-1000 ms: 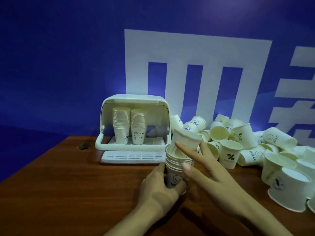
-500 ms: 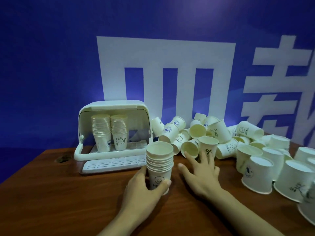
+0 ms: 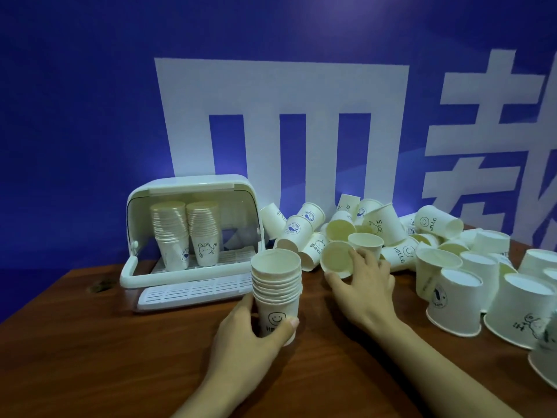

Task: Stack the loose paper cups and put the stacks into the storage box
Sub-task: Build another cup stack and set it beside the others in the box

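My left hand [image 3: 244,336] grips the base of an upright stack of white paper cups [image 3: 276,285] that stands on the wooden table [image 3: 90,357]. My right hand [image 3: 363,285] reaches into the pile of loose cups [image 3: 391,236] and closes its fingers around a tilted loose cup [image 3: 336,259] whose mouth faces me. The white storage box [image 3: 193,267] stands open at the back left. Inside it stand two cup stacks [image 3: 187,233] side by side.
Several loose cups stand upside down at the right, such as one large cup [image 3: 455,300] near the table's front right. A blue wall with white characters [image 3: 280,95] rises right behind the table. A dark knot hole [image 3: 101,286] marks the wood left of the box.
My right hand set a cup onto the held stack, then reached right into the pile and took hold of a loose cup. The left hand kept its grip on the stack.
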Demonstrator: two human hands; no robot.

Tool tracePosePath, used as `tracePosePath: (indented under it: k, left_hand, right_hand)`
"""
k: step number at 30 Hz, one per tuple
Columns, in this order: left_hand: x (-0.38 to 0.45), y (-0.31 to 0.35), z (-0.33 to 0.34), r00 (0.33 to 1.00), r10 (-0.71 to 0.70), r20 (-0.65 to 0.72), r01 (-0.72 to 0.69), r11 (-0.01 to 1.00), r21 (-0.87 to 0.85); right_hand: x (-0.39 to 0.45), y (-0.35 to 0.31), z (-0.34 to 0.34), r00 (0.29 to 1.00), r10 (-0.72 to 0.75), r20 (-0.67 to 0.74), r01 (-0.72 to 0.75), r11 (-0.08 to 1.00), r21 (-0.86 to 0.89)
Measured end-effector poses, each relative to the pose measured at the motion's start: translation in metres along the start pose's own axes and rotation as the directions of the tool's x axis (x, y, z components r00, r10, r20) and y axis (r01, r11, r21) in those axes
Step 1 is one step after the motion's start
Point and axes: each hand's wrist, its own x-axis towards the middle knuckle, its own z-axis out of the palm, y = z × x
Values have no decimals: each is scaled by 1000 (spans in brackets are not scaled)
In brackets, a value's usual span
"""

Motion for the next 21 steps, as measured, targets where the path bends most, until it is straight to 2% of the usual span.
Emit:
tracePosePath:
  k: [2, 5, 9, 12, 15, 21]
  left_hand:
    - [0, 0, 0, 1000, 1, 8, -1, 1000, -1]
    - [1, -1, 0, 1000, 7, 14, -7, 1000, 7]
    - [1, -1, 1, 1000, 20, 4, -20, 1000, 14]
    - [0, 0, 1, 1000, 13, 15, -14, 1000, 19]
    - [0, 0, 1, 1000, 8, 21, -8, 1000, -2]
    - [-1, 2, 2, 1000, 3, 17, -2, 1000, -21]
  right_hand:
    - [4, -2, -7, 999, -32, -36, 35, 996, 79]
    - [8, -10, -19, 975, -123, -183, 151, 978, 145]
    - [4, -35, -34, 899, -207, -386, 337, 890, 308]
    - [-8, -57, -47, 861, -203, -466, 421, 799, 429]
    - [-23, -73, -58, 884, -196, -423, 422, 726, 544]
    - [-30, -80, -53, 942, -224, -250, 334, 695, 637]
